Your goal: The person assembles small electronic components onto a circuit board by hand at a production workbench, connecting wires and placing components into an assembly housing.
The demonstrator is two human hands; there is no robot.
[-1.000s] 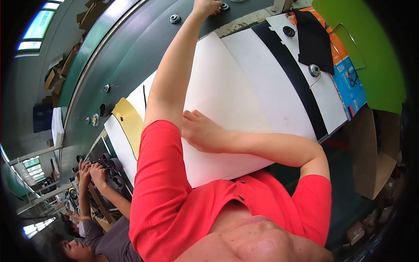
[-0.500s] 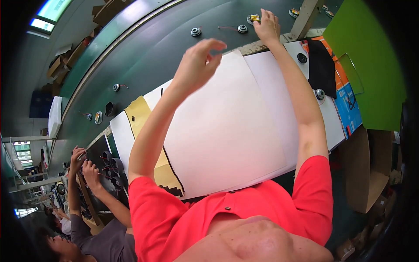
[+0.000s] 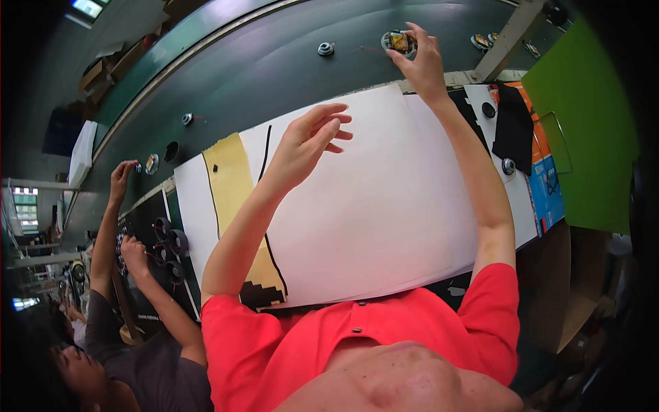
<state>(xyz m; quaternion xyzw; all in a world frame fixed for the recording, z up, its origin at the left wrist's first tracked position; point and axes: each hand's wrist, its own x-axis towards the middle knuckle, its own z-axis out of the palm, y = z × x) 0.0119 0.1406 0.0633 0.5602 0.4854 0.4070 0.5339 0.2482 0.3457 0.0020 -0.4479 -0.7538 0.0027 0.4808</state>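
My right hand (image 3: 420,63) grips a round electronic part (image 3: 399,44) by its rim, thumb on one side and fingers on the other. The part has a pale ring and a yellow-wrapped component in its middle. It is held over the dark green belt (image 3: 261,72). A small round speaker (image 3: 325,49) with wires sits on the belt to the left of it. Over the white sheets (image 3: 357,206), my left hand (image 3: 316,137) hovers with its fingers loosely bent and apart, holding nothing.
A yellow strip (image 3: 233,172) with black edging lies left. Right are a black cloth-like piece (image 3: 513,130), another small speaker (image 3: 508,166) and a green panel (image 3: 583,130). A metal post (image 3: 511,41) rises at the belt. A co-worker's hand (image 3: 122,180) reaches to the belt, near black rings (image 3: 177,242).
My right hand has closed on the round part and brought it nearer. My left hand has come down closer to the sheets. The co-worker's hand has stretched out to the belt.
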